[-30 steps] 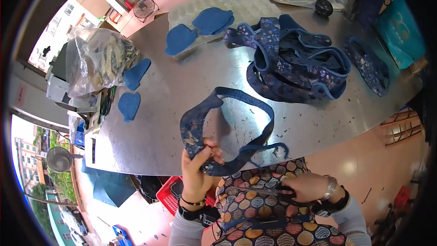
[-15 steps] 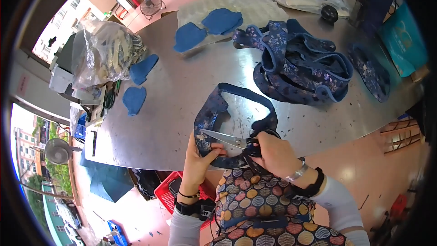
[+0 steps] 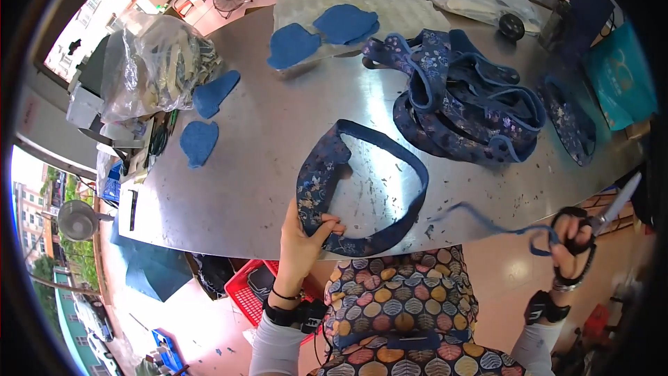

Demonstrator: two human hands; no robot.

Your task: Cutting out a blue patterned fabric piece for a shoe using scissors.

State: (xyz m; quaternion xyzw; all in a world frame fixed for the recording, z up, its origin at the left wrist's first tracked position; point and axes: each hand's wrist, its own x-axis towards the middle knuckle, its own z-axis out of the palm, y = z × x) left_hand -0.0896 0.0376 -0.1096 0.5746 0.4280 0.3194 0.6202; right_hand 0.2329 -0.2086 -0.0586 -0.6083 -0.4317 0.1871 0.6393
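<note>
My left hand (image 3: 300, 242) pinches the lower left of a dark blue floral fabric loop (image 3: 316, 184), which lies as a ring at the table's near edge. Off to the right, past the edge, my right hand (image 3: 570, 254) grips black-handled scissors (image 3: 618, 199), their blades pointing up and away to the right. A narrow blue fabric strip (image 3: 480, 216) trails leftward from the fingers of that hand over the table edge. Beyond the loop sits a pile of matching floral fabric pieces (image 3: 463, 104) with blue edging.
Plain blue fabric pieces (image 3: 198, 143) lie at the left, others (image 3: 346, 23) at the back. A clear plastic bag (image 3: 149, 63) stands far left. At the right are a flat floral piece (image 3: 567, 122) and a teal bag (image 3: 623, 76). A red basket (image 3: 243, 296) stands below the metal table (image 3: 236, 202).
My right hand has swung away from the loop to the far right with the scissors, drawing the blue strip along. My left hand keeps its hold on the loop.
</note>
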